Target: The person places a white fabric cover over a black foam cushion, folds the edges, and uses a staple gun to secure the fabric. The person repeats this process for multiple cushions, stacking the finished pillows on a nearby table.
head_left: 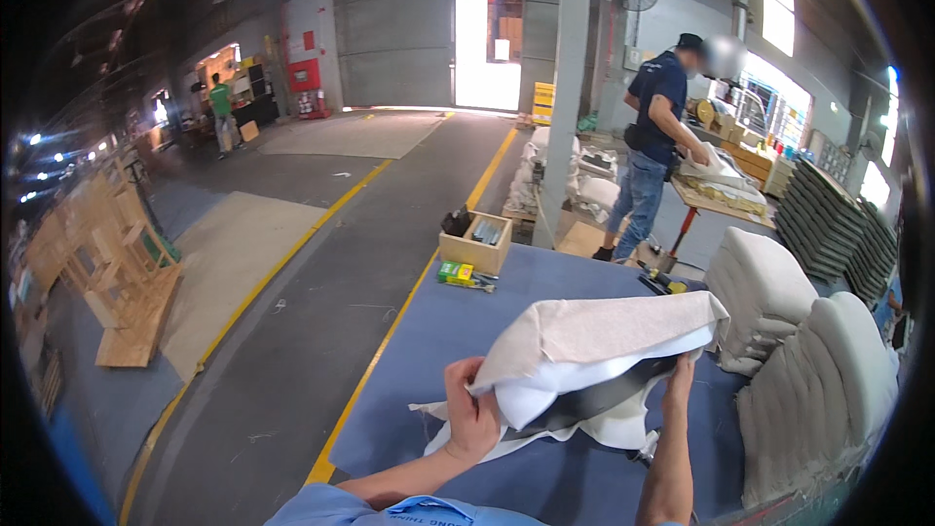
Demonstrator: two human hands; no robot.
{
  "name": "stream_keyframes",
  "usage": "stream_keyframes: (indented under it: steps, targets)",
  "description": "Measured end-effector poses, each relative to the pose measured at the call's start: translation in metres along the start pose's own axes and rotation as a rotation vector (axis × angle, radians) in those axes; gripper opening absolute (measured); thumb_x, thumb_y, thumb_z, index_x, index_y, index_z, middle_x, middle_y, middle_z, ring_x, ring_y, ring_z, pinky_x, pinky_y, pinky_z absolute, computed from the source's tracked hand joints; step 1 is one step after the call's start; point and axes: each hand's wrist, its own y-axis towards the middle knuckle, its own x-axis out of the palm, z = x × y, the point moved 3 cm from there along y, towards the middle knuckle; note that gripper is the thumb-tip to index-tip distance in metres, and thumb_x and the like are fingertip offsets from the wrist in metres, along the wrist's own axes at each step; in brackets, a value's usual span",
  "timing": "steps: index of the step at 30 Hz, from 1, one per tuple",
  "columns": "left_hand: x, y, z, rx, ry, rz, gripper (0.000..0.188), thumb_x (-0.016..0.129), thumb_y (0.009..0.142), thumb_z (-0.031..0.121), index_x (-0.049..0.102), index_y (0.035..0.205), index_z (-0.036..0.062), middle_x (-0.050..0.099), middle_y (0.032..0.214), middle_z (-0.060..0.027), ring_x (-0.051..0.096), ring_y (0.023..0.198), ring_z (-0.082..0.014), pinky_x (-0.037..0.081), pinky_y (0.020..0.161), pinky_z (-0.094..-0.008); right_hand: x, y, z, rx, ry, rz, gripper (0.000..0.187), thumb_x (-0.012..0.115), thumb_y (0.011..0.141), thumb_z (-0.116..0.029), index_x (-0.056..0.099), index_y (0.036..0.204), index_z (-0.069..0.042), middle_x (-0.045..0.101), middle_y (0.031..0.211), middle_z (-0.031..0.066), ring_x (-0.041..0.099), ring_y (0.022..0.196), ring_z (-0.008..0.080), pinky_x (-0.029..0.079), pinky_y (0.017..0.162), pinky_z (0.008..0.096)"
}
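Note:
Between my two hands a seat cushion (614, 326) is held tilted up over the blue-grey table (409, 341). Its cover is beige fabric with a white underside, and a dark panel shows beneath. My left hand (472, 414) is closed on the cover's near left corner. At the right end, my right hand (679, 380) grips the edge, its fingers partly hidden by the cushion. Loose white fabric (604, 429) hangs below the panel onto the table. A metal tool, partly covered, lies close to my right forearm; its kind cannot be made out.
Stacked beige cushions (808, 390) stand at the table's right. A wooden box (475, 244) of metal strips and a green-yellow small box (455, 273) sit at the far left corner. Beyond a grey post (563, 88), a co-worker (654, 127) handles pale material at another table.

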Motion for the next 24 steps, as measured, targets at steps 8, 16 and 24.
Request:
stream_keyframes:
  steps: [8,16,24]
  targets:
    - [0.010,0.018,0.024,0.169,0.270,-0.146,0.052,0.058,0.096,0.002,0.048,0.146,0.0000,0.047,0.136,-0.0208,0.048,0.118,-0.0314,0.044,0.090,-0.0364,0.091,-0.117,-0.121,-0.703,-0.408,0.333,0.067,0.059,0.084,0.006,0.048,0.150,0.001,0.052,0.152,0.0193,0.046,0.144,0.0316,0.032,0.121,0.0435]
    - [0.054,0.026,0.032,0.355,0.211,-0.170,0.057,0.065,0.093,0.002,0.049,0.147,0.0001,0.052,0.138,-0.0193,0.049,0.125,-0.0328,0.045,0.098,-0.0406,0.172,-0.127,-0.221,-1.033,-0.547,-0.504,0.054,0.059,0.076,-0.009,0.068,0.128,0.001,0.067,0.133,0.0204,0.063,0.125,0.0374,0.041,0.113,0.0463]
    - [0.069,0.101,0.091,0.275,0.048,-0.739,0.056,0.060,0.095,0.001,0.052,0.150,0.0005,0.059,0.144,-0.0176,0.059,0.125,-0.0271,0.043,0.110,-0.0381,0.154,-0.075,-0.192,-0.972,-0.444,-0.324,0.050,0.056,0.079,-0.011,0.070,0.125,0.000,0.072,0.125,0.0200,0.066,0.117,0.0368,0.044,0.106,0.0428]
